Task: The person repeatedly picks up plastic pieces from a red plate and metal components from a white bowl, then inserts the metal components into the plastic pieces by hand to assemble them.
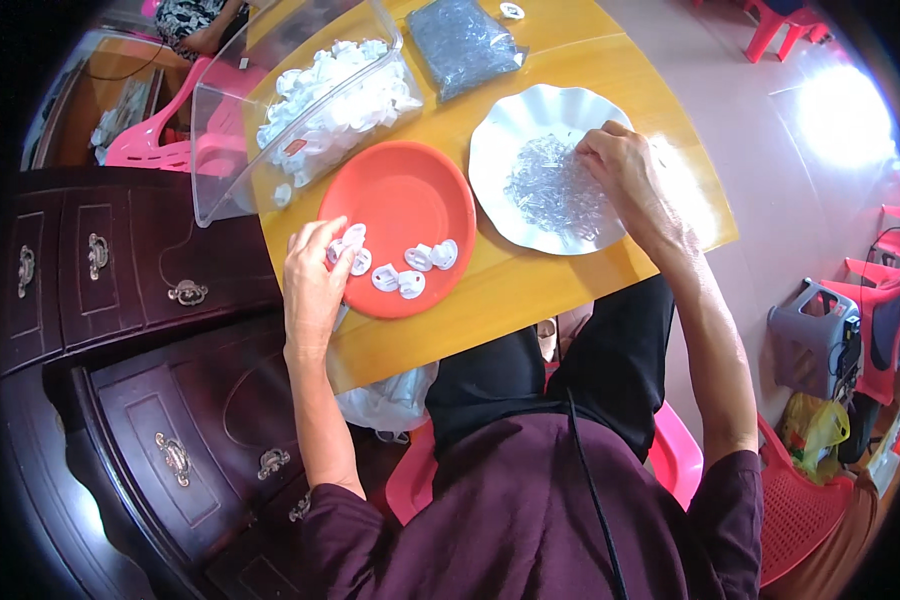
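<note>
An orange round plate [410, 180] lies on the table with several small white round plastic pieces [411, 284] on its near half. At its left rim, my left hand [311, 290] has thumb and fingers closed around a white plastic piece [350, 237]. To the right stands a white plate with a wavy rim [494, 140], holding a heap of thin clear plastic pins [555, 190]. My right hand [625, 175] is over this heap's right side, fingertips pinched together. What sits between those fingertips, if anything, is too small to make out.
A clear plastic bin [220, 165] full of white plastic pieces [335, 95] stands at the table's far left. Beside it lies a clear bag of grey material [463, 45]. Dark drawers [160, 410] flank the yellow table [410, 345]. A grey stool [815, 335] stands on the right.
</note>
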The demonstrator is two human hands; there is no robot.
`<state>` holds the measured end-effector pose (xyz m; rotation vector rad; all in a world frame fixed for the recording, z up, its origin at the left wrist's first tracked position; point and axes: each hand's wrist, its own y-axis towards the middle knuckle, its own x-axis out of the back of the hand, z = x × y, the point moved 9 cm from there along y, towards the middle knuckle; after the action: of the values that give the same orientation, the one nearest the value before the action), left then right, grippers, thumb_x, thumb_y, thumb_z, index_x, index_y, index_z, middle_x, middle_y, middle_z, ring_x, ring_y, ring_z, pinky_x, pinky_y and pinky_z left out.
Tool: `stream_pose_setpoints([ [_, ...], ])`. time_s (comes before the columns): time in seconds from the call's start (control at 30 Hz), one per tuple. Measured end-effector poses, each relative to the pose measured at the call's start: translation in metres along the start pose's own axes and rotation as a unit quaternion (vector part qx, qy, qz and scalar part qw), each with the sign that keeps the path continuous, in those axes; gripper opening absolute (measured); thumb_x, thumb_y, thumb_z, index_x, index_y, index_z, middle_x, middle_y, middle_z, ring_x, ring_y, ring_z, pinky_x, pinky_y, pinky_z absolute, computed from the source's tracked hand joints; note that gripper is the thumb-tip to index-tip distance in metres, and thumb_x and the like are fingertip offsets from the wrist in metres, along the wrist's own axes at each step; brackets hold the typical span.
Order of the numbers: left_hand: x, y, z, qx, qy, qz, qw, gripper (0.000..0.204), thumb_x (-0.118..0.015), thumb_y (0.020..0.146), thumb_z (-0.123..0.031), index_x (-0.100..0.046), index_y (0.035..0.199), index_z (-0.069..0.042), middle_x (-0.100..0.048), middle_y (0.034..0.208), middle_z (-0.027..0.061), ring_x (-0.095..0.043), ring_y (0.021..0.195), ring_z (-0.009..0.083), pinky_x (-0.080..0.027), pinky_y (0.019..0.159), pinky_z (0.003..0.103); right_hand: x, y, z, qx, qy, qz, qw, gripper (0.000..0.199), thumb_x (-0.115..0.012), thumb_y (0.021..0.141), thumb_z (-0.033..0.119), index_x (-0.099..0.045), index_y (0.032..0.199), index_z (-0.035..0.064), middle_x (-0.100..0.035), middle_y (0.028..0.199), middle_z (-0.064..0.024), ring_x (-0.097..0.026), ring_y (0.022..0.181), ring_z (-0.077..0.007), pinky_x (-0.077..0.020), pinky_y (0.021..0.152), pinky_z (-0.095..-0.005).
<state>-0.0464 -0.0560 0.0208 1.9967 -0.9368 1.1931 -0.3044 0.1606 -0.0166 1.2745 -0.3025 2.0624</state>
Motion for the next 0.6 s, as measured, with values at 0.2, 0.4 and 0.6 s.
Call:
stream_pose_setpoints([
  [0.2,-0.019,-0.005,0.013,0.045,-0.045,0.023,0.998,0.030,-0.073,0.080,-0.006,-0.066,0.108,0.001,-0.066,0.103,0.0152,-0.062,0.097,0.0330,-0.049,0.088,0.041,0.010,0.001,0.016,0.030,-0.002,-0.005,1.000,0.010,-0.059,0.086,0.008,-0.067,0.085,0.0016,-0.065,0.087,-0.0131,-0.066,0.085,-0.0327,-0.0539,0.077,-0.0409],
  [0.4,-0.025,-0.003,-0.018,-0.021,-0.029,0.019,0.999,0.030,-0.073,0.081,-0.007,-0.067,0.110,-0.001,-0.066,0.102,0.0137,-0.061,0.100,0.0310,-0.048,0.090,0.041,0.011,-0.001,0.011,0.028,-0.018,0.024,0.999,0.011,-0.058,0.086,0.007,-0.066,0.083,0.0004,-0.064,0.086,-0.0146,-0.067,0.083,-0.0352,-0.0537,0.076,-0.0428],
  [0.6,-0.010,-0.007,-0.033,-0.024,-0.079,-0.053,0.995,0.033,-0.073,0.082,-0.005,-0.066,0.114,-0.002,-0.066,0.105,0.0122,-0.062,0.099,0.0274,-0.049,0.089,0.039,0.022,-0.009,0.016,0.030,-0.003,0.000,1.000,0.011,-0.057,0.088,0.006,-0.064,0.086,-0.0003,-0.066,0.086,-0.0173,-0.067,0.081,-0.0362,-0.0544,0.075,-0.0427],
])
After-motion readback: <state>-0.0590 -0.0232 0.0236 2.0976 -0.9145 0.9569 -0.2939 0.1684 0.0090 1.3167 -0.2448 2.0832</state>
